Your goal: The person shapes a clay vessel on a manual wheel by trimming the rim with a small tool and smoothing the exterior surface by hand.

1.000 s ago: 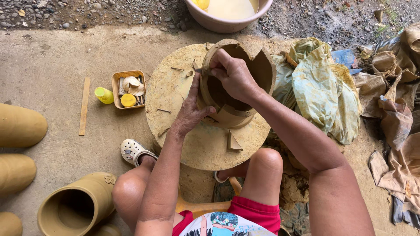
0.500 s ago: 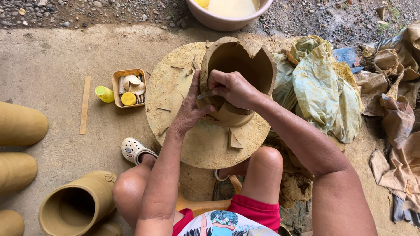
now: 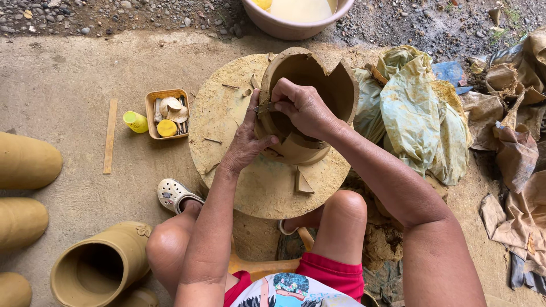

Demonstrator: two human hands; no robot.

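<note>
While the person sits low with bare knees drawn up and red shorts (image 3: 333, 272) showing at the bottom edge, a white clog (image 3: 173, 195) rests on the concrete floor (image 3: 68, 68) by the left knee. An unfired clay cylinder (image 3: 99, 266) lies on its side beside that knee, its open mouth facing the camera, and more clay pieces (image 3: 25, 162) line the left edge. Both arms reach forward to a round clay-caked turntable (image 3: 227, 131). On it stands a clay pot (image 3: 310, 108) with a notched, cut rim. The left hand (image 3: 247, 139) is spread open against the pot's near outer wall, thumb hooked under. The right hand (image 3: 301, 105) is closed around a small thin tool (image 3: 263, 106) at the pot's rim, its tip toward the left wall. Cut clay scraps (image 3: 301, 183) lie on the turntable just beside the pot. Left of the turntable sit a small tray of tools (image 3: 167, 112), a yellow bottle (image 3: 135, 121) and a wooden stick (image 3: 110, 135). Crumpled plastic sheeting (image 3: 415, 113) lies to the right. Farthest off, a pink basin (image 3: 296, 23) stands on gravel.
</note>
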